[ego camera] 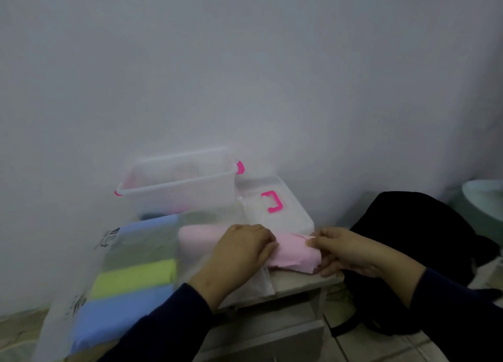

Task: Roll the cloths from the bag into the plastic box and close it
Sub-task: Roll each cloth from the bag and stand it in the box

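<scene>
A pink cloth (292, 254) is being rolled on the small table (296, 281), just in front of the box lid (275, 206). It is pinched at 1 end by the right hand (343, 250) and gripped with curled fingers by the left hand (243, 248). For a tight roll, even tension should be kept and the edges aligned before the cloth is carried to the open plastic box (179, 184). More cloths remain in the bag (128, 274).
</scene>
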